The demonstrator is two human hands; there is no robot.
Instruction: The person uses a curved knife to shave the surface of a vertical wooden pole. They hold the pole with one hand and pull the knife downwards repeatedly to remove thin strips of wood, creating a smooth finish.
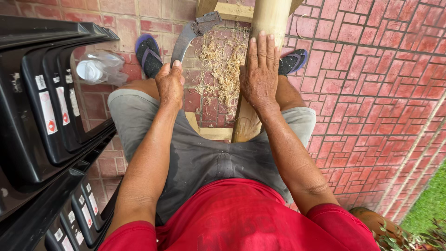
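Two hands work over the brick floor (371, 93): left hand (169, 86) is closed around the curved knife (190, 35), right hand (259, 74) lies flat, fingers straight, on the bamboo pole (265, 28) between the knees. Better to press firmly and cut away from the body.

this is an outdoor yard used as a makeshift woodworking spot, beside a home by the look of it. under both hands the ground is red brick paving (371, 93), and pale wood shavings (223, 65) lie scattered between the hands. a peeled wooden pole (267, 21) rests on a rough timber frame (232, 10) just beyond the right hand. stacked black plastic chairs (42, 111) stand left of the left hand, and grass (429, 204) edges the paving far to the right.
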